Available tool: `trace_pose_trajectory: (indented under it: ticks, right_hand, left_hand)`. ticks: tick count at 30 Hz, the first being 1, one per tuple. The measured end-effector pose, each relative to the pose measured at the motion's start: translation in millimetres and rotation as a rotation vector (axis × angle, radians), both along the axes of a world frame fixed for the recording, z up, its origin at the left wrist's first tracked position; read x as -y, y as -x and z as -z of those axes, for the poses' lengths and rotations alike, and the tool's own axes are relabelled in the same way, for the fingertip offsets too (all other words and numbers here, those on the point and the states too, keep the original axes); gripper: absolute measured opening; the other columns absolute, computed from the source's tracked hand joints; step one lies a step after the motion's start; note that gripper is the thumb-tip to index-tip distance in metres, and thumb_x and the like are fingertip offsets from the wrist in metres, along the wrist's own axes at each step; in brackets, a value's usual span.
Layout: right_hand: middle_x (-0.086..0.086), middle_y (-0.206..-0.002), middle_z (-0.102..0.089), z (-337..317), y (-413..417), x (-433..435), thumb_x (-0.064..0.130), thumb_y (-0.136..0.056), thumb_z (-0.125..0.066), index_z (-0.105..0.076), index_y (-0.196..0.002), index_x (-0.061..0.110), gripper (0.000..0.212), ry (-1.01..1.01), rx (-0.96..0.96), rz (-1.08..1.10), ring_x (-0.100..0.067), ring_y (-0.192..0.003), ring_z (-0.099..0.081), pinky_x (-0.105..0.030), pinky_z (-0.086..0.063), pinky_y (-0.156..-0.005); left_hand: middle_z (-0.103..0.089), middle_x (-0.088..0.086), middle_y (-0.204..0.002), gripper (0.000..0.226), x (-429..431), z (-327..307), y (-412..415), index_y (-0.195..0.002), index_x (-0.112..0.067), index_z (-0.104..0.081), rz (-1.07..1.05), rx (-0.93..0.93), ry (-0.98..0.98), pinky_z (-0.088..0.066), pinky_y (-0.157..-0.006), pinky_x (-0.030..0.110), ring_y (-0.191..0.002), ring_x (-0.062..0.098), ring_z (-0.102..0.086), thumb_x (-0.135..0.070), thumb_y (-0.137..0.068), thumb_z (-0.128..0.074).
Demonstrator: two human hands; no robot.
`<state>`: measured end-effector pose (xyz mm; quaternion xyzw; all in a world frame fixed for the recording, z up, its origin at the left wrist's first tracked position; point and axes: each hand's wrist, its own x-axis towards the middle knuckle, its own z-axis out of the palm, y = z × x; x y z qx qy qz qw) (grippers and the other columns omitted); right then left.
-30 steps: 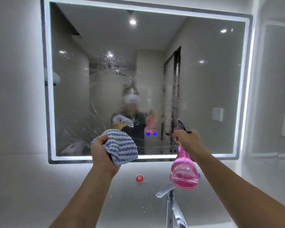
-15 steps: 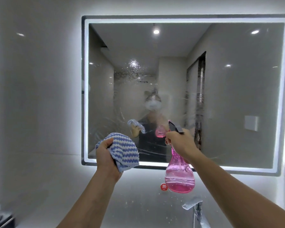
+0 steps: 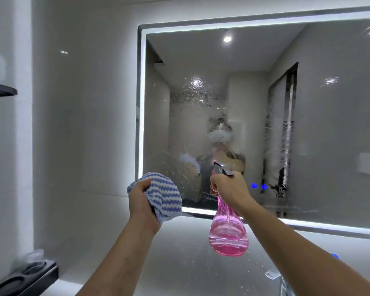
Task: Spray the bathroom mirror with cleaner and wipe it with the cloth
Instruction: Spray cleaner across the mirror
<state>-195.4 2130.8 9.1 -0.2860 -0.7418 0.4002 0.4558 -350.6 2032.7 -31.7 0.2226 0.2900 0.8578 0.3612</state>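
Note:
The lit-edged bathroom mirror (image 3: 320, 116) fills the right of the view, its left-centre glass speckled and streaked with spray. My left hand (image 3: 141, 201) grips a bunched blue-and-white striped cloth (image 3: 166, 196) just below the mirror's lower left corner, apart from the glass. My right hand (image 3: 229, 190) holds a pink spray bottle (image 3: 228, 236) by its neck, with the dark nozzle pointing at the mirror's lower middle. Pink liquid fills the bottle's bulb.
White tiled wall (image 3: 79, 124) lies left of the mirror. A dark shelf edge (image 3: 0, 90) juts out at far left, and a black tray with round holders (image 3: 24, 278) sits at lower left. A chrome tap tip (image 3: 272, 274) shows at lower right.
The view has swung left, so the mirror now sits further right. Both hands keep their hold; the bottle has stayed raised toward the glass beside the cloth.

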Motion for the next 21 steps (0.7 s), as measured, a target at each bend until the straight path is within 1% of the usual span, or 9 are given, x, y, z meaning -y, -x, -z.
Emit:
trace_pose_trajectory:
  ticks: [3,5,8,11,13,15,18,19,21]
  right_hand:
    - [0.0,-0.052,-0.037,3.5,9.5,2.1,-0.002,-0.071,-0.045,-0.037,-0.052,0.012,0.025,0.039,0.044,-0.046,-0.013,-0.049,-0.031,-0.022,-0.028,-0.047]
    - [0.0,-0.053,-0.036,7.1,14.9,3.1,-0.002,-0.072,-0.045,-0.037,-0.054,0.011,0.023,0.052,0.072,-0.061,-0.012,-0.048,-0.028,-0.021,-0.026,-0.045]
    - [-0.002,-0.055,-0.038,14.3,19.1,5.2,-0.001,-0.073,-0.046,-0.04,-0.057,0.009,0.02,0.045,0.071,-0.052,-0.012,-0.049,-0.03,-0.021,-0.027,-0.045]
    - [-0.002,-0.053,-0.038,20.9,20.8,6.2,-0.001,-0.073,-0.046,-0.039,-0.052,0.01,0.024,0.015,0.074,-0.041,-0.013,-0.049,-0.033,-0.021,-0.03,-0.046]
    - [-0.004,-0.055,-0.039,22.9,21.1,5.9,-0.001,-0.073,-0.047,-0.041,-0.053,0.009,0.023,0.032,0.049,-0.04,-0.014,-0.052,-0.035,-0.023,-0.032,-0.049]
    - [-0.005,-0.058,-0.041,23.0,21.3,5.4,-0.001,-0.074,-0.047,-0.043,-0.057,0.008,0.02,0.053,0.035,-0.06,-0.015,-0.055,-0.035,-0.024,-0.033,-0.051]
    - [-0.005,-0.061,-0.042,24.1,21.2,4.9,-0.001,-0.076,-0.048,-0.045,-0.063,0.007,0.015,0.047,0.042,-0.086,-0.013,-0.054,-0.035,-0.02,-0.032,-0.047]
    - [-0.005,-0.061,-0.042,24.7,21.1,4.8,-0.001,-0.076,-0.048,-0.045,-0.063,0.008,0.016,0.049,0.04,-0.087,-0.013,-0.054,-0.035,-0.019,-0.032,-0.046]
    - [-0.004,-0.059,-0.042,26.4,20.4,4.7,0.0,-0.074,-0.048,-0.043,-0.059,0.009,0.018,0.043,0.051,-0.066,-0.014,-0.054,-0.036,-0.018,-0.033,-0.045]
  left_hand:
    - [-0.059,0.007,-0.069,0.025,5.5,1.4,7.4,-0.077,-0.011,-0.059,-0.029,-0.003,-0.007,-0.051,-0.06,0.034,-0.063,0.026,-0.059,-0.021,-0.091,-0.041]
    - [-0.059,0.008,-0.071,0.025,8.7,0.8,11.2,-0.078,-0.01,-0.059,-0.041,-0.005,-0.002,-0.05,-0.062,0.034,-0.065,0.026,-0.059,-0.022,-0.091,-0.042]
    - [-0.06,0.009,-0.077,0.024,12.3,-0.2,16.0,-0.081,-0.009,-0.059,-0.054,0.005,-0.007,-0.051,-0.067,0.037,-0.071,0.028,-0.059,-0.022,-0.091,-0.042]
    - [-0.061,0.011,-0.084,0.023,13.4,1.8,18.0,-0.085,-0.008,-0.06,-0.059,0.008,0.01,-0.051,-0.073,0.04,-0.076,0.03,-0.06,-0.021,-0.091,-0.042]
    - [-0.062,0.011,-0.086,0.022,12.5,3.0,17.8,-0.088,-0.007,-0.06,-0.06,0.01,0.025,-0.05,-0.077,0.043,-0.078,0.03,-0.06,-0.021,-0.091,-0.043]
    - [-0.062,0.012,-0.089,0.021,11.3,2.0,17.9,-0.094,-0.005,-0.058,-0.072,0.012,0.043,-0.05,-0.08,0.045,-0.079,0.031,-0.06,-0.02,-0.09,-0.043]
    - [-0.062,0.014,-0.096,0.025,8.3,-0.4,18.4,-0.103,-0.004,-0.059,-0.079,0.004,0.055,-0.05,-0.083,0.047,-0.083,0.032,-0.061,-0.02,-0.09,-0.044]
    - [-0.062,0.014,-0.098,0.031,7.8,-1.0,18.0,-0.111,-0.003,-0.058,-0.077,0.002,0.059,-0.05,-0.084,0.047,-0.084,0.032,-0.061,-0.02,-0.09,-0.044]
    - [-0.063,0.017,-0.101,0.044,6.5,-1.6,16.7,-0.127,0.001,-0.05,-0.066,-0.003,0.072,-0.049,-0.083,0.047,-0.085,0.034,-0.061,-0.02,-0.089,-0.044]
